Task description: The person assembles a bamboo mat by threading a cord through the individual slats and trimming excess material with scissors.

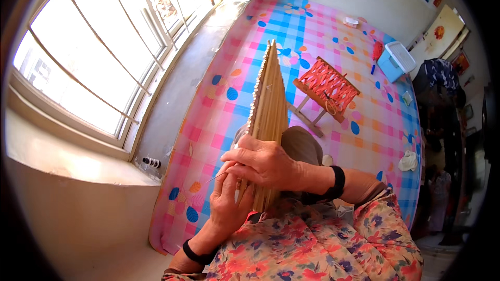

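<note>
A flat mat of straw-coloured stalks (273,109) stands on edge between my legs, its cut stalk ends in a row along the left side. My left hand (229,205) is closed at the mat's near end, fingers pointing up along its left edge. Across the near part of the mat lies my right hand (268,165), its fingertips pinched together at the left edge and meeting the left fingertips. From this meeting point a thin needle (212,179) sticks out to the left. The fingers hide its other end.
Beyond the mat, a wooden stool (329,89) with a red woven seat stands on the checked bed cover (208,119). A blue lidded box (396,61) and a white crumpled cloth (408,161) lie to the right. Barred windows (99,47) and a sill run along the left.
</note>
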Tool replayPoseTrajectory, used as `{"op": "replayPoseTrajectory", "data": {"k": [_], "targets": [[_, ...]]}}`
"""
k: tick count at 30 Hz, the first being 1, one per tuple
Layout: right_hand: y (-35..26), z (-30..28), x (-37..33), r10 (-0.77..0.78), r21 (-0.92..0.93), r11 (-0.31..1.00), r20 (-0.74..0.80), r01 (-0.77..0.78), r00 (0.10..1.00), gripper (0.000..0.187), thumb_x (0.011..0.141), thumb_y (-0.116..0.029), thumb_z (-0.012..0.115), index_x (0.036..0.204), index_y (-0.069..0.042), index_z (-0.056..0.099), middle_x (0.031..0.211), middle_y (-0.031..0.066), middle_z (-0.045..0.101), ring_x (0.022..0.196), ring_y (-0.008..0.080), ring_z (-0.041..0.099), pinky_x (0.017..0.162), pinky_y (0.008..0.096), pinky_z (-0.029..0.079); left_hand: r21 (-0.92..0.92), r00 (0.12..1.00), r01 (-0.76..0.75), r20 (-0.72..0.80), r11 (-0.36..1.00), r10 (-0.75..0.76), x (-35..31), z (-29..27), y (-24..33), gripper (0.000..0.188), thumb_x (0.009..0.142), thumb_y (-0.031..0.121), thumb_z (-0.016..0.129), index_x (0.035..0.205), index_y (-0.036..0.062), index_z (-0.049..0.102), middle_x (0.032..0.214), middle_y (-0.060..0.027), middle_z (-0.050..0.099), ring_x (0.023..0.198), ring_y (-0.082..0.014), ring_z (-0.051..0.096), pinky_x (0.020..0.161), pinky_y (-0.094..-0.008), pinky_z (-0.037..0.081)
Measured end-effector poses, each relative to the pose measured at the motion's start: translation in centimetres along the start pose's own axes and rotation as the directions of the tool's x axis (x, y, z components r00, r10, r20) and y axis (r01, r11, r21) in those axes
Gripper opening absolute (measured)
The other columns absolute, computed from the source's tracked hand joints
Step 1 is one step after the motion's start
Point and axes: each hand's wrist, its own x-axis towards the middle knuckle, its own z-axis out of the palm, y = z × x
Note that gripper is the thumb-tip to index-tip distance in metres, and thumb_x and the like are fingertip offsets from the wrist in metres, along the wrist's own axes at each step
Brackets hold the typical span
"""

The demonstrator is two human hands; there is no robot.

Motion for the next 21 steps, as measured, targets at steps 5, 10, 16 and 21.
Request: {"op": "replayPoseTrajectory", "data": {"k": [5, 10, 16, 21], "targets": [[0.3, -1.3, -0.5, -0.051, -0.021, 0.998, -0.006, 0.051, 0.999, 0.023, 0.084, -0.02, 0.068, 0.102, -0.005, 0.065, 0.084, 0.0097, 0.057, 0.076, 0.0267, 0.063, 0.067, 0.0352, 0.053, 0.109, 0.995, -0.009, 0.098, 0.994, -0.001, 1.1, 0.1, 1.5, 0.057, 0.07, 0.005, 0.076, 0.121, -0.0044, 0.051, 0.12, -0.0233, 0.052, 0.115, -0.0385, 0.051, 0.094, -0.0416, 0.045], [0.9, -3.1, -1.7, 0.103, 0.281, 0.956, -0.038, -0.088, 0.994, 0.03, 0.089, -0.021, 0.064, 0.114, -0.006, 0.061, 0.098, 0.008, 0.055, 0.075, 0.0188, 0.059, 0.069, 0.0307, 0.051, -0.119, 0.952, 0.276, 0.167, 0.954, -0.255, 3.6, -0.1, 3.5, 0.067, 0.069, 0.006, 0.076, 0.128, -0.0034, 0.046, 0.123, -0.0172, 0.049, 0.116, -0.0295, 0.052, 0.093, -0.0395, 0.046], [2.4, -4.5, -3.0, 0.194, 0.582, 0.805, -0.07, -0.118, 0.978, 0.031, 0.092, -0.017, 0.06, 0.119, -0.002, 0.058, 0.104, 0.0098, 0.056, 0.086, 0.0166, 0.057, 0.08, 0.0313, 0.048, -0.1, 0.832, 0.476, 0.372, 0.874, -0.41, 7.9, 2.7, 3.6, 0.051, 0.076, 0.017, 0.07, 0.121, 0.0006, 0.053, 0.113, -0.0116, 0.055, 0.109, -0.0204, 0.055, 0.09, -0.0333, 0.046], [5.2, -8.0, -3.7, 0.302, 0.551, 0.811, -0.108, -0.195, 0.947, 0.023, 0.091, -0.009, 0.06, 0.113, -0.003, 0.061, 0.099, 0.0103, 0.061, 0.087, 0.0169, 0.061, 0.077, 0.0289, 0.049, 0.032, 0.796, 0.427, 0.461, 0.904, -0.392, 8.3, 2.2, 2.8, 0.043, 0.078, 0.007, 0.066, 0.119, -0.0012, 0.054, 0.112, -0.0107, 0.056, 0.106, -0.0178, 0.055, 0.09, -0.0307, 0.045]]}}
